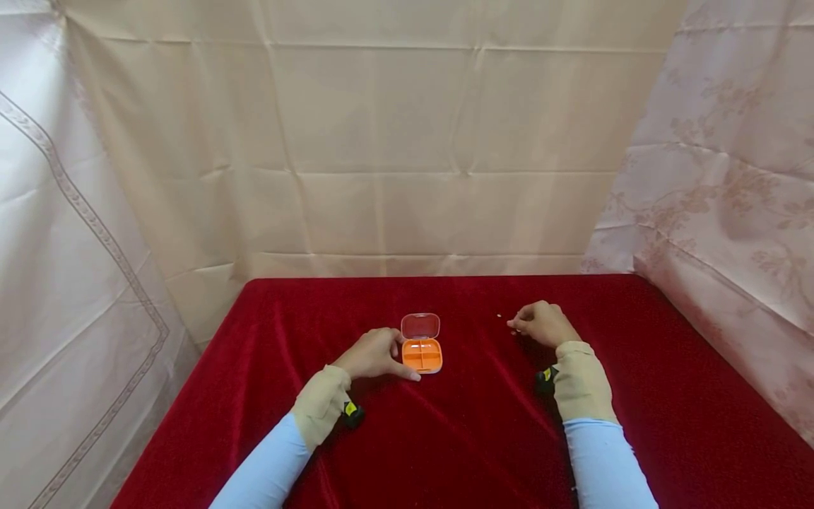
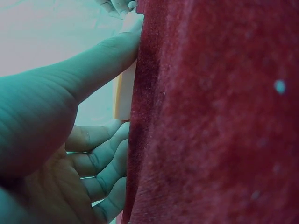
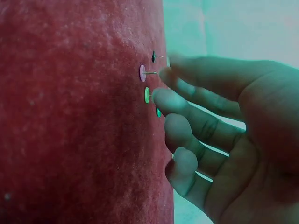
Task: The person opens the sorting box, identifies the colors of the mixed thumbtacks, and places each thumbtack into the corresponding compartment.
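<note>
An orange pill box (image 1: 431,362) with four-way divided compartments lies on the red cloth, its clear lid (image 1: 420,325) raised at the back. My left hand (image 1: 375,355) holds it from the left, thumb along the front edge and fingers by the rear left side. In the left wrist view the thumb covers much of the box side (image 2: 124,98). My right hand (image 1: 543,324) is low over several thumbtacks, fingers bent. The right wrist view shows a pink thumbtack (image 3: 143,73), a light green thumbtack (image 3: 147,95) and a dark thumbtack (image 3: 153,57), pins toward the fingertips. Whether one is pinched is unclear.
A red velvet cloth (image 1: 470,438) covers the table. One small pale thumbtack (image 1: 499,316) lies just left of my right fingertips. A beige curtain (image 1: 381,141) hangs behind the table, with pale curtains on both sides.
</note>
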Available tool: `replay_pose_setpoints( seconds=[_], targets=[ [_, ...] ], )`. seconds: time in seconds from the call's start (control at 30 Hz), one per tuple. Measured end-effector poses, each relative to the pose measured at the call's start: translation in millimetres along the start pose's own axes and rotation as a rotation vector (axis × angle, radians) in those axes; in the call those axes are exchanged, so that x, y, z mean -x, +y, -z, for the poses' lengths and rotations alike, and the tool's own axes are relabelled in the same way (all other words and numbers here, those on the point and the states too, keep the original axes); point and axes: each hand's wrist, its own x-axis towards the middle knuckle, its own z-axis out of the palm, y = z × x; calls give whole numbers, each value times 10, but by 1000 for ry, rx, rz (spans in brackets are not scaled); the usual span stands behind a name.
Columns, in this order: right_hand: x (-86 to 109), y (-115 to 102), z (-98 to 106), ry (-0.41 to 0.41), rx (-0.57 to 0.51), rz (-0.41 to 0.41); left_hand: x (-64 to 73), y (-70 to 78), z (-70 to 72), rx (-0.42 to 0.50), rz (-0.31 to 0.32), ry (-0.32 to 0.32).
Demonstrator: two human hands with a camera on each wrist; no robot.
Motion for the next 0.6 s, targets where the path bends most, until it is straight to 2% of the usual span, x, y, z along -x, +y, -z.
replay_pose_setpoints(
  seconds=[0.17,0.47,0.6],
  targets=[
    [0,11,-4,-36,-12,-12,11,7,8,4,4,-3],
    [4,23,-29,-38,-12,-24,4,16,14,3,-6,-2],
    [13,5,-37,-29,-52,-31,4,10,10,4,-10,-2]
  ],
)
